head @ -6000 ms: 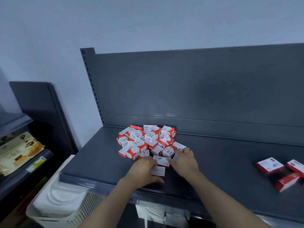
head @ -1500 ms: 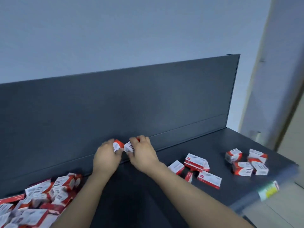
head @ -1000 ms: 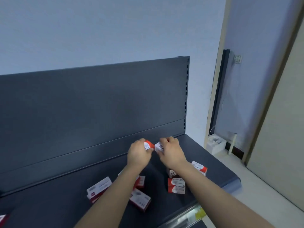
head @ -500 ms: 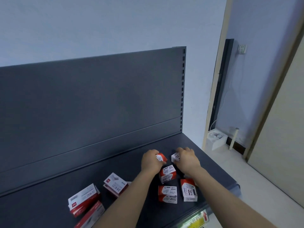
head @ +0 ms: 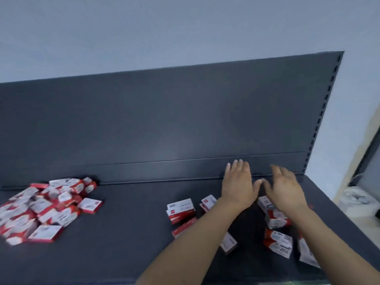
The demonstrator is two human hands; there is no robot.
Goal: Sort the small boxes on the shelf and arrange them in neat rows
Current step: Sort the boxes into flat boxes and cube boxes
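Dark shelf (head: 123, 233) ahead: my left hand (head: 238, 186) and right hand (head: 284, 189) hover with each grip spread wide, empty, above scattered boxes (head: 277, 241); box pile (head: 45, 208) far left of them.

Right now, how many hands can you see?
2. The left hand and the right hand are both open with nothing in them, side by side above the red and white boxes near the shelf's right end.
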